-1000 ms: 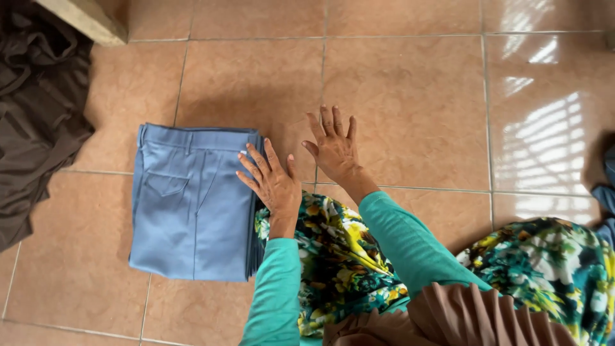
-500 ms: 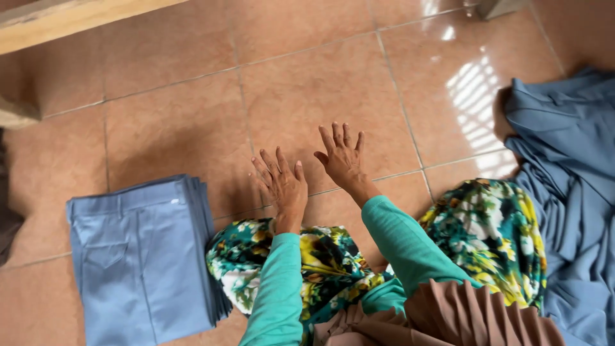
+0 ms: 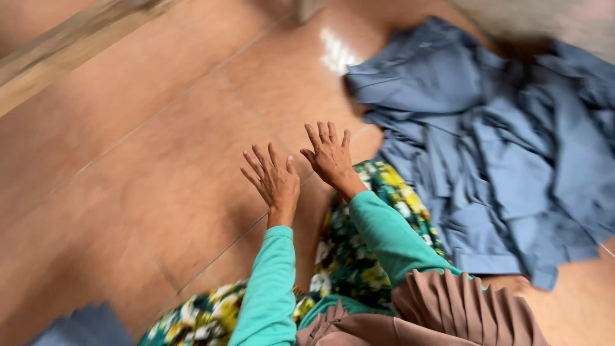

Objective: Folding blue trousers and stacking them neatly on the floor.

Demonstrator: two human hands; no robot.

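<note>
Much of the view is being filled by a terracotta tiled floor (image 3: 147, 192), which is being spread under and around both hands. To the right of the hands, and well beyond them, a large heap of crumpled blue-grey cloth (image 3: 500, 141) is being left lying on the tiles; its near edge is being kept just beside the right hand, though contact cannot be made out through the blur. Below the hands, a floral garment in green, yellow and white (image 3: 365, 250) is being worn over the person's knees, and a pleated, dusty-pink cloth (image 3: 448, 307) is being draped nearest the camera. Teal sleeves (image 3: 272, 288) are being seen running up to both wrists. Far to the lower left of the hands, a corner of folded blue fabric (image 3: 86, 327) is being cut off by the picture's edge. A wooden beam (image 3: 70, 57) is being shown far to the upper left.

The left hand (image 3: 275, 182) is being held open, fingers fanned wide, with nothing gripped. The right hand (image 3: 330, 157) is likewise being held open and spread just beside it, empty, and nearest to the crumpled cloth.
</note>
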